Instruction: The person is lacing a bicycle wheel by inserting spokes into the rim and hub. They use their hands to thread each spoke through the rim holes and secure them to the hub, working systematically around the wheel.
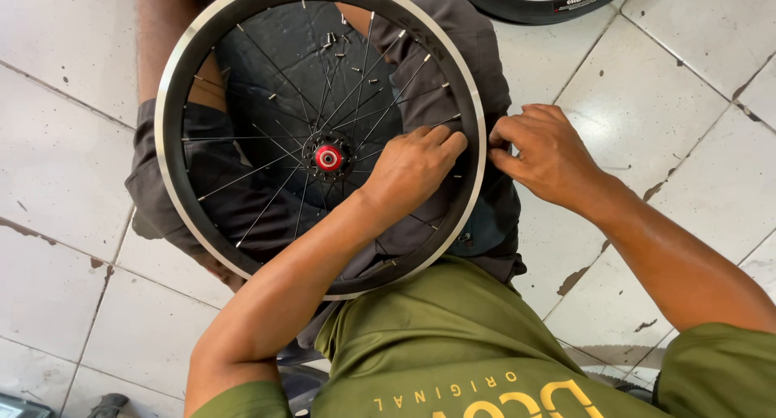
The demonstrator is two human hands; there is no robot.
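Here, a black bicycle wheel rim with silver edge point(182, 78) lies flat on the person's lap. Left hand point(412, 169) reaches inside, grip pinched on a thin steel spoke point(432, 127); right hand point(546, 153) steadies the outer rim, fingers closed against it. Red hub point(328, 157) sits centred.

A black tyre point(550, 6) lies on the stained white floor tiles point(56, 167).
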